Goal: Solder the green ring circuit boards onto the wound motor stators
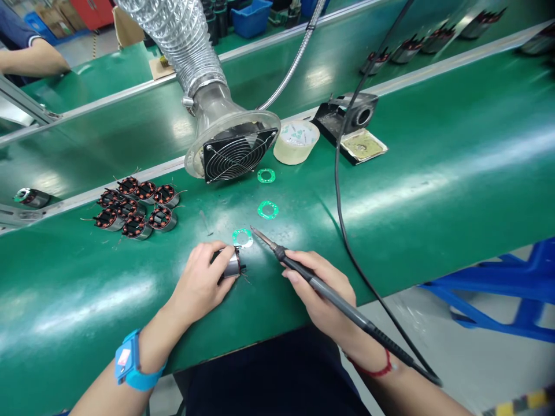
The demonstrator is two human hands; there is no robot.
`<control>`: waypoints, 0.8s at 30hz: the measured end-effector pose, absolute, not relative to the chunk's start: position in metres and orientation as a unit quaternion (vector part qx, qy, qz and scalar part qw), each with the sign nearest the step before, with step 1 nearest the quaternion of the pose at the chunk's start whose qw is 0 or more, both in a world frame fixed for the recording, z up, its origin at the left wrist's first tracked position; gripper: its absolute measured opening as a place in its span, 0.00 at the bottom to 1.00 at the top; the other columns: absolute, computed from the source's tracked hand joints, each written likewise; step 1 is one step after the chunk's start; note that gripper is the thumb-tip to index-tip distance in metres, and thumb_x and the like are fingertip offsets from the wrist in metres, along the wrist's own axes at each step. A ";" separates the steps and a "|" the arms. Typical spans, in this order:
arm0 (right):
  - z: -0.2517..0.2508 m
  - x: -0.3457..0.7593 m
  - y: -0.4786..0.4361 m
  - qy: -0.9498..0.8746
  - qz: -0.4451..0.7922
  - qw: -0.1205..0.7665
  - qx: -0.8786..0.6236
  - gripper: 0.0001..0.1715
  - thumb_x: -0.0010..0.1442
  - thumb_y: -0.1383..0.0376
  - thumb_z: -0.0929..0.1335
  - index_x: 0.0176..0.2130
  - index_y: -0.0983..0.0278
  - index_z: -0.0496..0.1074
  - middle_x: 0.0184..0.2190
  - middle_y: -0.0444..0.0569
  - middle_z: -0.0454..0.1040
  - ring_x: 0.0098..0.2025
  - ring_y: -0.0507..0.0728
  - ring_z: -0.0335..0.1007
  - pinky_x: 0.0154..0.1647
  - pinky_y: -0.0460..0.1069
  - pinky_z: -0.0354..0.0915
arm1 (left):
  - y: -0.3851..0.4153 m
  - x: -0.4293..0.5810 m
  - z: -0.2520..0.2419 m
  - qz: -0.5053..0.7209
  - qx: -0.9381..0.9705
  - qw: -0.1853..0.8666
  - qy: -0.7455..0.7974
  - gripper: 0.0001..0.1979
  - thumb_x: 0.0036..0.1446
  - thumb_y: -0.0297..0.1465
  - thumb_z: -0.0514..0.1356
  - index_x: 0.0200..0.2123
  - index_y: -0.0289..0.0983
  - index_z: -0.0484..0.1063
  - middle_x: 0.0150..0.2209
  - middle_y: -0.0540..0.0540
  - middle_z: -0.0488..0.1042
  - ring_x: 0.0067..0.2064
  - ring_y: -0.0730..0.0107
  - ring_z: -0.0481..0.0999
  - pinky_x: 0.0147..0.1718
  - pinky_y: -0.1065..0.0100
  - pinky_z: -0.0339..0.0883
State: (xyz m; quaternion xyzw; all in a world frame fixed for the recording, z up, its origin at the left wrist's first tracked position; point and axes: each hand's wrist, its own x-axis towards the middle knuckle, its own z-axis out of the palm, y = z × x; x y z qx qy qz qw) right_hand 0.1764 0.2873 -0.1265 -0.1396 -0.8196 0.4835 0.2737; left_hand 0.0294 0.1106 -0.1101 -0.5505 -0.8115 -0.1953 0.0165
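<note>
Black soldering iron (342, 304) lies clasped in the right grip (327, 315), at 4 o'clock from one steel motor core (233, 264), which the left grip (203, 280) grasps over the table (260, 323). This core shows no ring and appears unfinished. At 1 o'clock lie three loose green rings (261, 209); at 10, eight wound cores (130, 208), apparently ringless; beyond, between 9 and 10, one seemingly ringed core (34, 199).

Beyond the tape roll (291, 151) sits a blue bin (252, 19); a blue stool (498, 280) stands lower right.
</note>
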 end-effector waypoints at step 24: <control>-0.108 0.132 0.264 -0.767 0.588 0.185 -0.180 0.17 0.61 0.64 0.66 0.50 0.57 0.63 0.36 0.44 0.75 0.39 0.53 0.76 0.40 0.47 0.70 | 0.104 0.032 -0.098 -0.527 -0.297 -0.314 -0.732 0.22 0.53 0.35 0.63 0.49 0.41 0.60 0.45 0.46 0.69 0.46 0.64 0.71 0.46 0.63 0.65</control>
